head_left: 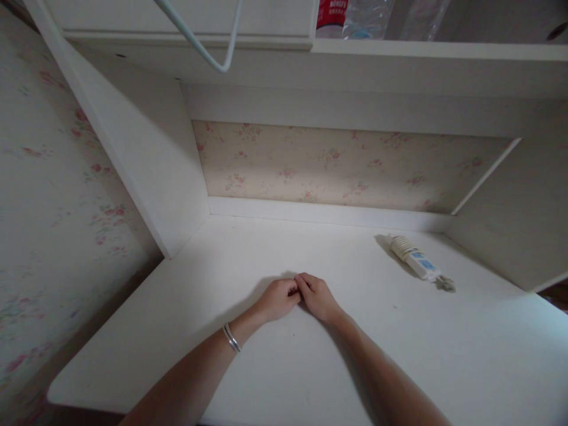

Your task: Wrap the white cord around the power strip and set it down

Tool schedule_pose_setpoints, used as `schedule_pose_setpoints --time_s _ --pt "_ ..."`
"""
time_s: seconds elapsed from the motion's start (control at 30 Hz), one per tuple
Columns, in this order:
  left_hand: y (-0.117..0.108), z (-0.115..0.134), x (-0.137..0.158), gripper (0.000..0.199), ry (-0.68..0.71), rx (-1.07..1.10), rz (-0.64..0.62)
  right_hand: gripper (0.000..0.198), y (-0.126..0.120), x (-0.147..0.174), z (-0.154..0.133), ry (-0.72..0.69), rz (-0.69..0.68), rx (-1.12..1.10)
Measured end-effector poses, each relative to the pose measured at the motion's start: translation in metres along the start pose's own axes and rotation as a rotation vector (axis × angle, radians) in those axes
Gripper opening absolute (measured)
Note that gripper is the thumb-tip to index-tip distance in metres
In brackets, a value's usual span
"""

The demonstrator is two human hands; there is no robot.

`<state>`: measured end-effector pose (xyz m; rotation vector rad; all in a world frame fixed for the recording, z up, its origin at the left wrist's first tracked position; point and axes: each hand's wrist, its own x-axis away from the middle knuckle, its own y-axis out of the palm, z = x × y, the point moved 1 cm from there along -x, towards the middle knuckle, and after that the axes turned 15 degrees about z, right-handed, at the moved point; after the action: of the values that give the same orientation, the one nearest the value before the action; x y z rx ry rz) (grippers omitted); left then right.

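My left hand [279, 299] and my right hand [316, 296] rest together on the white desk top [266, 378]. Their curled fingertips meet in the middle, with the right thumb and fingers against the left ones. Both hands are closed, and no object shows in them; the undersides of the fingers are hidden. A silver bracelet [231, 337] circles my left wrist. Off to the right of my hands lies a white block with a blue label [417, 260], a pale cord wound round its far end and a greyish piece at its near end.
White side panels [146, 160] flank the desk, and floral wallpaper [310, 165] shows at the back. Overhead, a shelf [435, 50] holds clear plastic packages [368, 18] and a red-labelled item [332, 13]. A pale bent rod [208, 56] hangs in front of the upper cabinet.
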<state>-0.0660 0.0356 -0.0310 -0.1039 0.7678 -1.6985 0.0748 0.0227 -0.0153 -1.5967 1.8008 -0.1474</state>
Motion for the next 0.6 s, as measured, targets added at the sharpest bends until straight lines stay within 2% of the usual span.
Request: schedule_pose_setpoints --time_s 0.6 --pt "-0.0002 0.0000 0.0002 0.017 -0.001 -0.011 -0.006 0.038 0.0001 -0.0003 -0.0013 -0.001 -0.005 -0.001"
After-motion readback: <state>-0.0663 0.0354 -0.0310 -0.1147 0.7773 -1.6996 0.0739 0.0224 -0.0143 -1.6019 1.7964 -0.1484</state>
